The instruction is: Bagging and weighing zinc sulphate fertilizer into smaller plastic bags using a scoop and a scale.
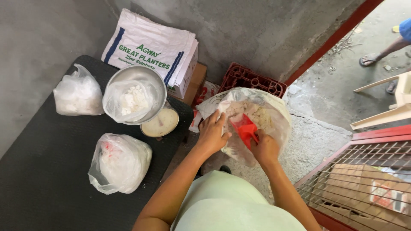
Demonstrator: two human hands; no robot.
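My right hand (265, 147) grips a red plastic scoop (245, 128) and holds it inside a big open sack (274, 112) of pale lumpy powder (257, 114). My left hand (212, 133) holds the sack's near rim, fingers curled over its edge. To the left, a metal bowl (159, 83) lined with a clear bag (117, 100) holding some white powder sits on a scale with a round dial (160, 123).
Two filled clear bags (78, 92) (120, 162) lie on the black table (38, 171). Folded white sacks (150, 49) rest on a cardboard box by the concrete wall. A red crate (252, 79) stands behind the sack. A metal grate (364, 171) is right; another person's feet (372, 59) far right.
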